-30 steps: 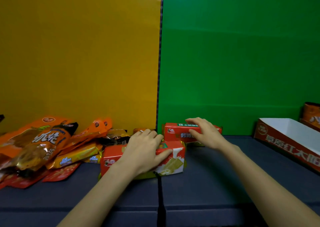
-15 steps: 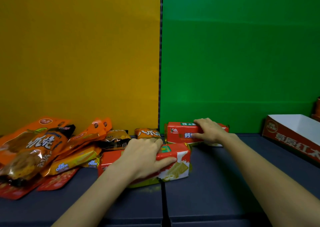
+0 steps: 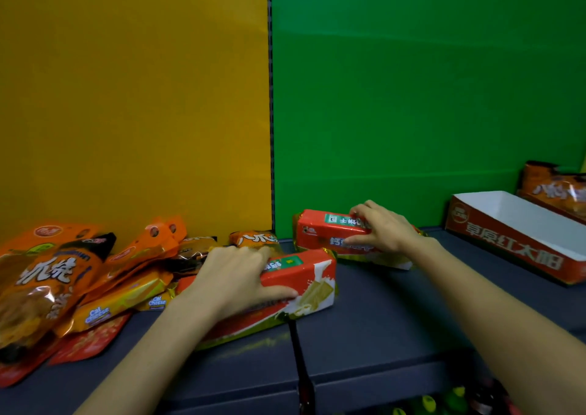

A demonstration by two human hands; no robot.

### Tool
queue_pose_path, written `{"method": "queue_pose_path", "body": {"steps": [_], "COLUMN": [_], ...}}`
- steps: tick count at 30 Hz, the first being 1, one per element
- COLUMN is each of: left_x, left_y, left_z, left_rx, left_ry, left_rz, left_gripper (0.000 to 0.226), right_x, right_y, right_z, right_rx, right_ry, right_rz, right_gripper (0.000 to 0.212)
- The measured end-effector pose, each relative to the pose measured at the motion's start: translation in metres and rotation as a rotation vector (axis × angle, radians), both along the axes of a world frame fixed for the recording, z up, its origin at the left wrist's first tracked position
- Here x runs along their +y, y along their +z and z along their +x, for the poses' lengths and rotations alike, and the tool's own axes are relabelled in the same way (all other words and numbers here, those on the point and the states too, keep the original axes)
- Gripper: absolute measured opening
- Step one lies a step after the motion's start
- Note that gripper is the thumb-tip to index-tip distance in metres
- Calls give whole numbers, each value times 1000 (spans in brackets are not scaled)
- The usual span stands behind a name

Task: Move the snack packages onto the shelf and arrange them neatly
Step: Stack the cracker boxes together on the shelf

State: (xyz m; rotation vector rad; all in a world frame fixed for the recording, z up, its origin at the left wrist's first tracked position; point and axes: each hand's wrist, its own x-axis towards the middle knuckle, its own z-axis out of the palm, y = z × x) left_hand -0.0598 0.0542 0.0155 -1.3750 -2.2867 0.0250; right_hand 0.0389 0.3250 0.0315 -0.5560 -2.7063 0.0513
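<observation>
Your left hand (image 3: 234, 275) is clamped on the near red biscuit pack (image 3: 304, 275), fingers over its top and thumb on its front face. The pack lies with its long side across you, and its free end sticks out to the right of your grip. Just behind that end, your right hand (image 3: 383, 230) grips the second red pack (image 3: 320, 234) in the same way, almost parallel. Whether the two packs touch, I cannot tell. Both rest on the dark shelf (image 3: 396, 313). I judge the room for lining up is right of your right hand, before the cardboard tray (image 3: 520, 224). Left of your left hand the snack bags (image 3: 79, 281) crowd in.
</observation>
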Motion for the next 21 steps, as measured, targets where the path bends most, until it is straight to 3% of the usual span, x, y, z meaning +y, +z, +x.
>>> {"method": "queue_pose_path", "body": {"steps": [7, 21], "left_x": [18, 157], "left_y": [31, 38], "left_z": [15, 152], "left_rx": [61, 65], "left_ry": [-126, -562], "left_rz": [146, 184], "left_gripper": [104, 87], "right_x": [-13, 9], "right_y": [31, 33], "right_z": [80, 314], "right_rx": [133, 170], "right_ry": [-125, -620], "right_rz": [22, 21], "right_gripper": [68, 67]}}
